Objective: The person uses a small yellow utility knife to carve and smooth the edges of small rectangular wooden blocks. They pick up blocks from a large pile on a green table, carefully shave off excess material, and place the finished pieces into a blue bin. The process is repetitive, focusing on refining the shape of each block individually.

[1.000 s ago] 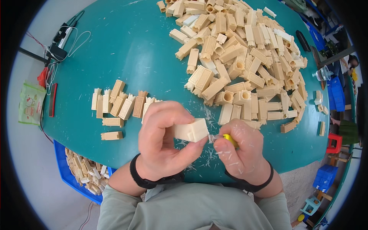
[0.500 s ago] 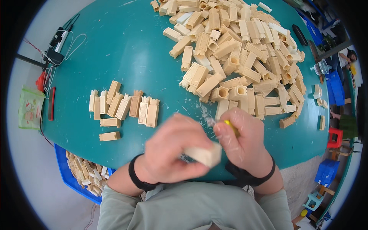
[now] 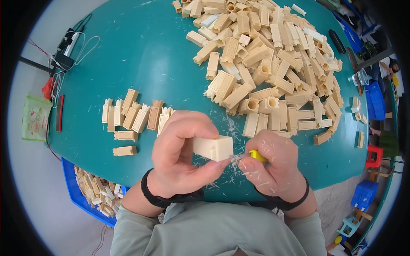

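My left hand (image 3: 174, 147) grips a cream rectangular piece (image 3: 218, 148), thumb below it and fingers over its far side. The smooth, squared end of the piece faces my right hand (image 3: 276, 167). Closed in that right hand is a small yellow-handled tool (image 3: 257, 156); its tip points at the piece's lower corner, too fine and cluttered with shavings to make out. Thin pale shavings cling to the right thumb and fingers. More shavings (image 3: 234, 170) lie on the table between the hands.
A large heap of similar hollow pieces (image 3: 256, 55) covers the table's far right. Several more stand or lie in a group (image 3: 139, 119) at the left. A blue bin (image 3: 77, 196) of pieces sits below the left edge. Power strip (image 3: 66, 55) and cables lie far left.
My left hand has turned the piece, so its squared end now faces right, and has risen slightly. The right hand has moved a little down, showing more of the yellow handle.
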Motion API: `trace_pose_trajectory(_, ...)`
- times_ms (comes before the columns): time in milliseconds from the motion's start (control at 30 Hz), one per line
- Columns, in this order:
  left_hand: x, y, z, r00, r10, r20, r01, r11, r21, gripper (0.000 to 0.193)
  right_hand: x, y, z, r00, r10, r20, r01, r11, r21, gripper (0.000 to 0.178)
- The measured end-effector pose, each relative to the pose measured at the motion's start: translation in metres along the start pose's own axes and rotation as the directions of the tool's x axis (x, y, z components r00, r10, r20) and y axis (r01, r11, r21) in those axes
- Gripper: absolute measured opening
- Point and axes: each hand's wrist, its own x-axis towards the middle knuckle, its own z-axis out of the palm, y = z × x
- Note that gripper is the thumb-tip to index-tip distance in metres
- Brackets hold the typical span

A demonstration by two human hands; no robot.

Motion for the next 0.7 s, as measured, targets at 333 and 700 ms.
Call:
trace_pose_trajectory(333,0.0005,-0.0003,-0.0010,1.000,0.018,0.011,-0.018,0.999,0.046,0.040,-0.0009,0.0017,0.0010,1.000,-0.016,0.002,0.017,1.000,-0.016,0.025)
trace_pose_trajectory(700,-0.0004,0.0010,-0.0005,1.000,0.014,-0.006,-0.014,0.999,0.040,0.039,0.0002,0.0000,-0.0013,0.999,-0.029,0.028,0.031,0.998,-0.047,0.025)
